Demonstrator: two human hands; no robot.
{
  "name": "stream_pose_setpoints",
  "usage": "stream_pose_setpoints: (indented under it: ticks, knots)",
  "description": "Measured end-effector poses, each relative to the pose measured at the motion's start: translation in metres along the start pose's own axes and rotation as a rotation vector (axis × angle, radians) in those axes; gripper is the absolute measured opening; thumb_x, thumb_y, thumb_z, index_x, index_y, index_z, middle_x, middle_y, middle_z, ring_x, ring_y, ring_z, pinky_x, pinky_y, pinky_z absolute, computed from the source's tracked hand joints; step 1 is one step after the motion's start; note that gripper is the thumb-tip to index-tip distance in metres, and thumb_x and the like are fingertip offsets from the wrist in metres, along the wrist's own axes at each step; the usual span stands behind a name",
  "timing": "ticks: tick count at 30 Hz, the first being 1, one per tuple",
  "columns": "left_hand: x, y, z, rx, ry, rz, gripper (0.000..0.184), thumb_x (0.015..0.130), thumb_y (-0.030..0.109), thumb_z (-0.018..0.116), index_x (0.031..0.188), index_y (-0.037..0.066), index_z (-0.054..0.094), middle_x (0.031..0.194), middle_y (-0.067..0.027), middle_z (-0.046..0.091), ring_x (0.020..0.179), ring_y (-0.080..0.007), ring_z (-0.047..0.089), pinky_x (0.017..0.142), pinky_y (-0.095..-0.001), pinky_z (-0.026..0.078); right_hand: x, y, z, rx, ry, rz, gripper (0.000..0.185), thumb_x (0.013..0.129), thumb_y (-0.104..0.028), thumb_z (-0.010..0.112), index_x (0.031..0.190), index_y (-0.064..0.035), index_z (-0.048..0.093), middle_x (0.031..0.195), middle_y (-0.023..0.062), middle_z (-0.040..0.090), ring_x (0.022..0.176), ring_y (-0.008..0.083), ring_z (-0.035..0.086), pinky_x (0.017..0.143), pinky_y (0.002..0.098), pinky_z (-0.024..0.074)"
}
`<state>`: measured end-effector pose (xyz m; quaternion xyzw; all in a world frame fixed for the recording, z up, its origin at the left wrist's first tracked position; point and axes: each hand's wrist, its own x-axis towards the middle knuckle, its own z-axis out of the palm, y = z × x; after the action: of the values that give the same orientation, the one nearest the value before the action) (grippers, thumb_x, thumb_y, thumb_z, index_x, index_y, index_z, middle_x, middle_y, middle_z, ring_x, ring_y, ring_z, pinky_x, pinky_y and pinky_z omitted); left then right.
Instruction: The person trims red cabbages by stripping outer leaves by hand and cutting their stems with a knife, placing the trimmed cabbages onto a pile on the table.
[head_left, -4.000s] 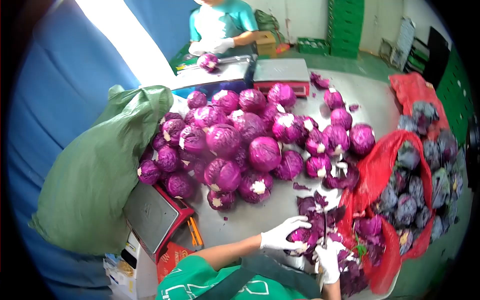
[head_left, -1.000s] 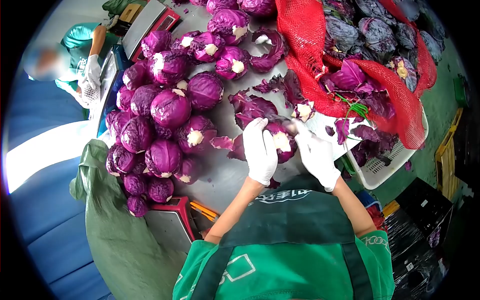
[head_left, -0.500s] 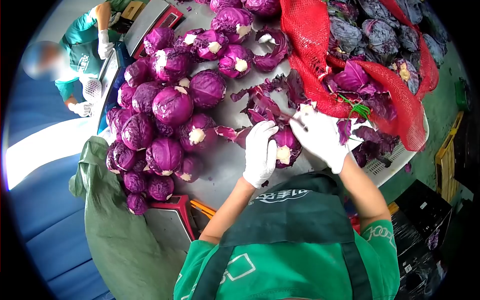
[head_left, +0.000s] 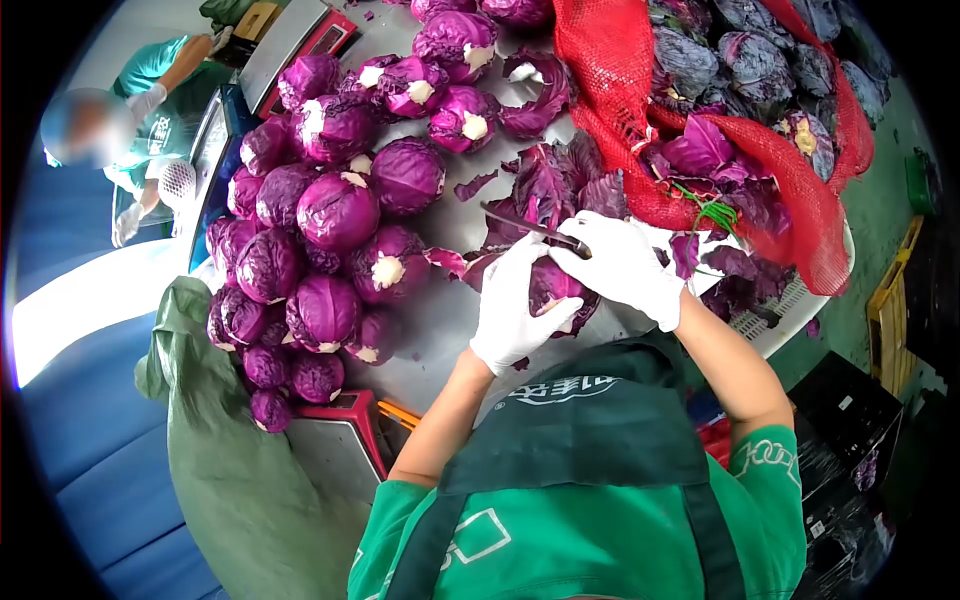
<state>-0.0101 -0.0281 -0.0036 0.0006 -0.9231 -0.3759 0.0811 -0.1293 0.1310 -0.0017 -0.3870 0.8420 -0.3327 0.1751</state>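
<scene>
In a white glove, my left hand [head_left: 515,312] is wrapped round the left side of a red cabbage [head_left: 552,284], thumb across its near face. My right hand [head_left: 625,268], also gloved in white, grips a knife [head_left: 530,226] by its handle. The dark blade points left over the far side of the cabbage. Beyond the blade lie loose purple outer leaves [head_left: 548,190]. A torn leaf [head_left: 446,262] sticks out left of my left hand. Both hands partly cover the cabbage.
Many trimmed red cabbages [head_left: 338,212] are heaped at left on the metal table [head_left: 425,350]. A red mesh sack [head_left: 600,90] with untrimmed cabbages [head_left: 752,65] stands at upper right. Leaves lie in a white basket [head_left: 788,315]. Another person [head_left: 155,120] works at upper left.
The knife now lies crosswise over the cabbage, pointing left. My left hand has turned round the cabbage, its thumb over the near face. Loose leaves beyond have spread open.
</scene>
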Motion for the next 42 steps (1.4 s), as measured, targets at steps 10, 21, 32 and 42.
stream_pose_setpoints:
  ticks: [10,21,32,42]
  knots:
    - [-0.022,-0.012,-0.005,-0.088,0.049,-0.117,0.065,0.077,0.019,0.078,0.135,0.003,0.052,0.133,-0.0182,0.053,0.126,-0.0324,0.05,0.107,-0.0412,0.038,0.019,0.045,0.011,0.075,0.288,0.195,0.028,0.093,-0.034,0.058,0.094,-0.0059,0.063,0.077,0.0132,0.066,0.073,0.0332,0.066,0.063,0.0431,0.0515]
    - [-0.025,0.0,-0.016,0.023,-0.148,-0.032,0.06,0.081,0.025,0.074,0.134,0.009,0.052,0.143,-0.0179,0.045,0.128,-0.0363,0.046,0.106,-0.044,0.037,-0.015,0.026,0.008,0.455,-0.214,0.117,0.058,0.084,-0.038,0.073,0.13,-0.0044,0.06,0.101,0.0148,0.065,0.086,0.0216,0.06,0.079,0.0339,0.0484]
    - [-0.031,0.009,-0.001,0.031,0.051,-0.032,0.058,0.08,0.019,0.074,0.131,0.0,0.054,0.132,-0.0181,0.056,0.124,-0.0344,0.051,0.107,-0.0425,0.038,-0.007,0.04,0.037,-0.253,0.247,-0.134,0.017,0.091,-0.015,0.052,0.086,-0.0018,0.062,0.081,0.0152,0.064,0.07,0.0328,0.064,0.068,0.0398,0.0535]
    - [-0.049,-0.004,0.002,-0.232,0.217,-0.464,0.054,0.099,0.026,0.05,0.144,-0.001,0.036,0.143,-0.0187,0.041,0.133,-0.0284,0.039,0.112,-0.0382,0.029,-0.025,0.0,0.036,0.417,0.135,0.156,0.048,0.087,-0.04,0.068,0.118,-0.0037,0.062,0.097,0.0125,0.065,0.081,0.0281,0.066,0.07,0.0376,0.0532]
